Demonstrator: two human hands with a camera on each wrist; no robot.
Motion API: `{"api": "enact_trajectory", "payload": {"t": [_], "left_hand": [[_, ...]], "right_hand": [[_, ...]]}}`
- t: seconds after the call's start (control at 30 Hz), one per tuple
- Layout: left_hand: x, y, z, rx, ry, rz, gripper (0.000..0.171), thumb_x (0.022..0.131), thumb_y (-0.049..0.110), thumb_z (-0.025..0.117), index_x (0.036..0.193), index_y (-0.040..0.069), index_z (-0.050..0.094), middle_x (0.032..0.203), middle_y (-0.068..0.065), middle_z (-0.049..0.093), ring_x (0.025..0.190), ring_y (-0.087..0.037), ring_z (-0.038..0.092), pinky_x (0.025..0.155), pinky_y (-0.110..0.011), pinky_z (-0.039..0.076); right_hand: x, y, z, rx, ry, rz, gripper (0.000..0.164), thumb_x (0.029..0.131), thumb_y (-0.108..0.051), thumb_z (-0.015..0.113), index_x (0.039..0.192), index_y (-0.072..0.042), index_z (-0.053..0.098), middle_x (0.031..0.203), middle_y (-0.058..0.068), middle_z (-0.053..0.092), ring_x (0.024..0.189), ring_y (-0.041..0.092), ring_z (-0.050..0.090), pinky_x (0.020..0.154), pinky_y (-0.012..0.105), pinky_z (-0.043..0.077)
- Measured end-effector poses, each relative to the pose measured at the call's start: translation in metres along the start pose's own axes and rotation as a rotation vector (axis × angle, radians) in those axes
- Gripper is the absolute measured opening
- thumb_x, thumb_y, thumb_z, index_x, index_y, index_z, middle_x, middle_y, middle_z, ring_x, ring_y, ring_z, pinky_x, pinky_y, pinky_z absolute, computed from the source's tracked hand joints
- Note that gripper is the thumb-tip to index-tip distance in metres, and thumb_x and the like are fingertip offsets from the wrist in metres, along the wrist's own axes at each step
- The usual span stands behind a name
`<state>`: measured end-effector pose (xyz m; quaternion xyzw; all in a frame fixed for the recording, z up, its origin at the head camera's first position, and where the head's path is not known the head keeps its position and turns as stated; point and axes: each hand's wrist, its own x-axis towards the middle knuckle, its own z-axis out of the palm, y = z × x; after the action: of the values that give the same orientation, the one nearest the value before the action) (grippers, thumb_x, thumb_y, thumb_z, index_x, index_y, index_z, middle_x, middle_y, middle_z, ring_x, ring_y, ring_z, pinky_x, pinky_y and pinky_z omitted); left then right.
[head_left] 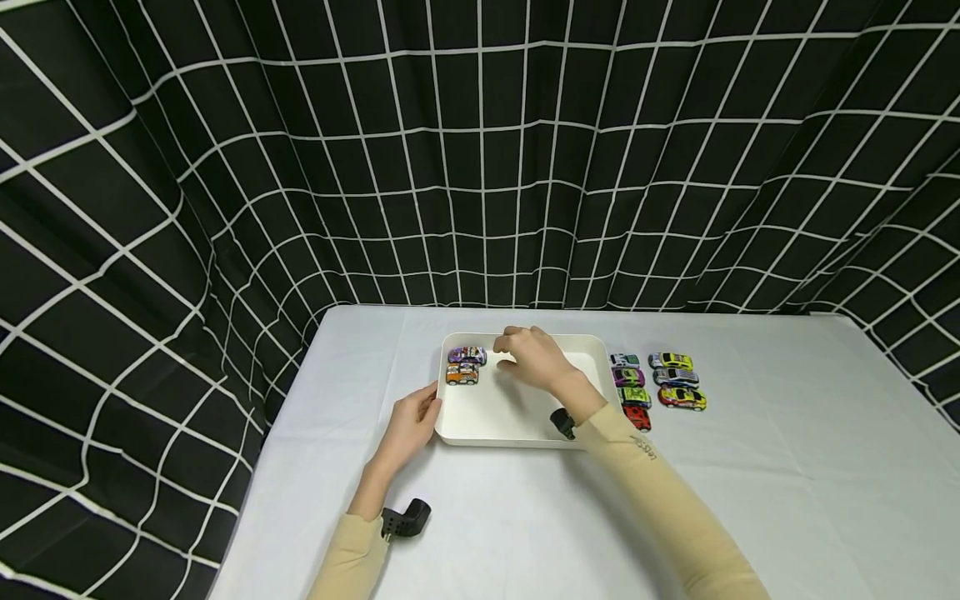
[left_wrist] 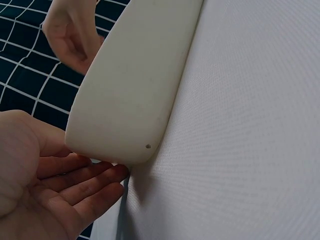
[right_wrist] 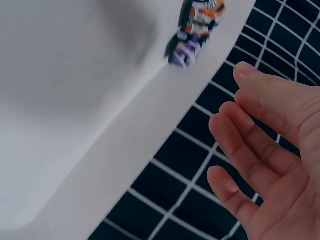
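Observation:
A white tray [head_left: 517, 439] lies on the table. Against its left side rests my left hand [head_left: 415, 414]; in the left wrist view the hand's fairly straight fingers [left_wrist: 95, 185] touch the tray's corner [left_wrist: 117, 120]. Over the tray's interior is my right hand [head_left: 534, 357], holding nothing, its fingers [right_wrist: 245, 145] loosely bent and spread in the right wrist view. Left of it, inside the tray, a purple toy car [head_left: 467, 355] sits directly behind an orange toy car [head_left: 462, 374]. Both also show near the tray wall in the right wrist view.
Right of the tray, toy cars stand in two columns, the nearer including a red car [head_left: 637, 417] and the farther a red-and-yellow car [head_left: 682, 398]. A white cloth [head_left: 787, 500] covers the table. Behind hangs a black curtain [head_left: 510, 150] with a white grid.

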<state>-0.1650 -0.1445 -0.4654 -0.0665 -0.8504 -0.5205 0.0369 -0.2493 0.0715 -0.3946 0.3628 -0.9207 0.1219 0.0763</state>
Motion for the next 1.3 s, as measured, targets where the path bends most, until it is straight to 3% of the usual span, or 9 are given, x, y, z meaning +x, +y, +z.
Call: {"api": "enact_trajectory", "payload": {"t": [0.3, 0.67, 0.97, 1.3], "left_hand": [[0.0, 0.003, 0.0, 0.01, -0.001, -0.008, 0.038, 0.095, 0.004, 0.049, 0.129, -0.013, 0.045, 0.122, -0.029, 0.053, 0.107, -0.032, 0.058, 0.085, -0.026, 0.052], [-0.002, 0.004, 0.001, -0.003, 0.0, -0.005, 0.038, 0.095, 0.003, 0.049, 0.129, -0.014, 0.045, 0.124, -0.03, 0.051, 0.109, -0.033, 0.057, 0.087, -0.027, 0.051], [-0.001, 0.001, 0.002, -0.018, -0.004, 0.001, 0.038, 0.095, 0.003, 0.048, 0.129, -0.014, 0.044, 0.124, -0.03, 0.051, 0.109, -0.034, 0.057, 0.087, -0.028, 0.051], [-0.001, 0.001, 0.002, -0.009, -0.007, -0.002, 0.038, 0.095, 0.004, 0.049, 0.129, -0.013, 0.044, 0.124, -0.029, 0.051, 0.109, -0.033, 0.057, 0.087, -0.028, 0.052]], "right_hand": [[-0.033, 0.021, -0.016, -0.038, 0.087, 0.026, 0.015, 0.077, -0.01, 0.075, 0.09, -0.004, 0.07, 0.087, 0.004, 0.066, 0.075, 0.019, 0.063, 0.069, 0.038, 0.049], [-0.077, 0.045, -0.036, -0.076, 0.094, 0.107, 0.015, 0.077, -0.009, 0.075, 0.089, -0.003, 0.069, 0.087, 0.006, 0.064, 0.074, 0.02, 0.061, 0.073, 0.043, 0.049], [-0.119, 0.074, -0.043, -0.096, 0.133, 0.183, 0.016, 0.075, -0.005, 0.076, 0.089, -0.001, 0.07, 0.084, 0.01, 0.065, 0.065, 0.021, 0.06, 0.065, 0.044, 0.051], [-0.161, 0.101, -0.049, -0.08, 0.148, 0.294, 0.015, 0.075, -0.005, 0.075, 0.088, 0.0, 0.069, 0.084, 0.012, 0.064, 0.069, 0.027, 0.062, 0.061, 0.046, 0.051]]}}
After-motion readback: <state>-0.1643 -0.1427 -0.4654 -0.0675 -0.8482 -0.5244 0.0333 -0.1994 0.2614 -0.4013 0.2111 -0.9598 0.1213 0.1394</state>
